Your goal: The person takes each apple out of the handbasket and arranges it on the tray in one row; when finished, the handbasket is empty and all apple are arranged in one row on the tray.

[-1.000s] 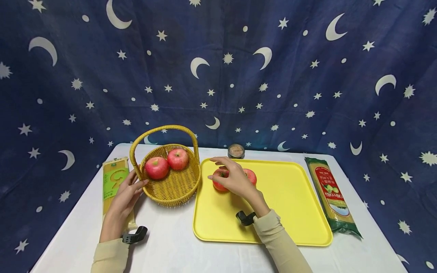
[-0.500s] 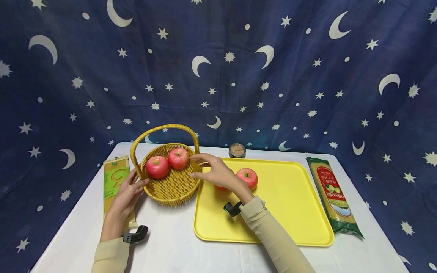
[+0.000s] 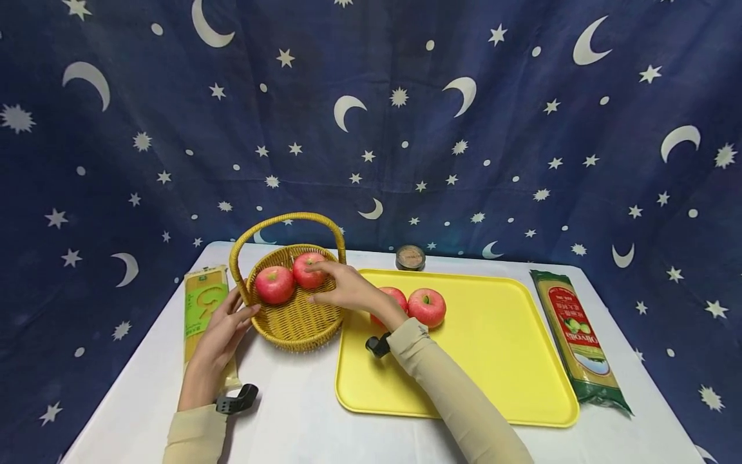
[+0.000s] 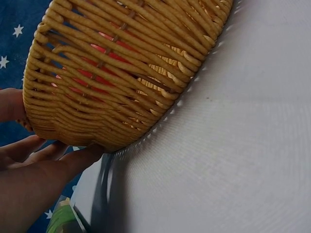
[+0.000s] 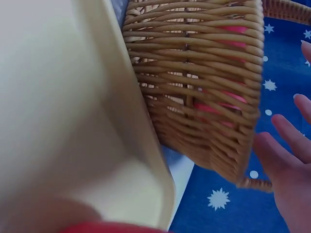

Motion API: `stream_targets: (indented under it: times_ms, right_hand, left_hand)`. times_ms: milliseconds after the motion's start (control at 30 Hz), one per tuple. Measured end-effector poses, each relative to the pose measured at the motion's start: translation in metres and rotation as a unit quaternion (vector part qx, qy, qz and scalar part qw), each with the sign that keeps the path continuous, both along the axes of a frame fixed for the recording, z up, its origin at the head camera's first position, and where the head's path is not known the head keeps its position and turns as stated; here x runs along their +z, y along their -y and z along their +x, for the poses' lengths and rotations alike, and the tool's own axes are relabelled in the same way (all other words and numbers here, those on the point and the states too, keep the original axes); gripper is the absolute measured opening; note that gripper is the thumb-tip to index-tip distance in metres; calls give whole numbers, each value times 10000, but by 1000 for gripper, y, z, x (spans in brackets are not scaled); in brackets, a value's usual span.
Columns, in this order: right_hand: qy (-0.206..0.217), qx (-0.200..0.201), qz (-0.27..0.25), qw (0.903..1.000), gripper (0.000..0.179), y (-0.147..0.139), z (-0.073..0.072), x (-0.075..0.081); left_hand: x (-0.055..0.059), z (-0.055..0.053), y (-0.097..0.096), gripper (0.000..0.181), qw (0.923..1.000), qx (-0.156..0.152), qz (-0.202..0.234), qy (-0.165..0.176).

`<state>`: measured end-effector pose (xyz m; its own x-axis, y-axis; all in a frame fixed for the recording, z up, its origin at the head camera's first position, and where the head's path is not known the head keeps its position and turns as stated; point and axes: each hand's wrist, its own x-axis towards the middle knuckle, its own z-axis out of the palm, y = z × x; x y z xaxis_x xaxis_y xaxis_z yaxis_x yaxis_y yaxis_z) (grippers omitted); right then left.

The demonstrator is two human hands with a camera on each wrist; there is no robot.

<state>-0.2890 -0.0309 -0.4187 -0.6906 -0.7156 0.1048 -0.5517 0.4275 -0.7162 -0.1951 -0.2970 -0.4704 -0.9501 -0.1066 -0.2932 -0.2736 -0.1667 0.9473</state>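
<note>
A yellow wicker basket with an arched handle stands on the left of the table, holding a left apple and a right apple. My left hand grips the basket's left side, thumb at the rim; in the left wrist view its fingers lie against the wicker wall. My right hand reaches over the right rim, thumb and fingers spread apart, fingertips overlapping the right apple in the head view. Below that forearm, two more apples rest on a yellow tray, one partly hidden by the wrist.
A green-labelled noodle pack lies left of the basket, partly behind my left hand. Right of the tray is a green bag of pasta. Behind the tray sits a small round container, before a starry blue curtain.
My right hand has moved left from above the tray's apples to over the basket, at the right apple. My left hand keeps its grip. The head view has shifted slightly.
</note>
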Motion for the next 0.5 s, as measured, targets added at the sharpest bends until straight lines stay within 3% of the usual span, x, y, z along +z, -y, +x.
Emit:
stream_targets:
  times_ms: [500]
  right_hand:
    - [-95,24,417,9991,73,36,-25,-13]
  left_hand:
    - [-3,3,0,83,9996,-81,4,-259]
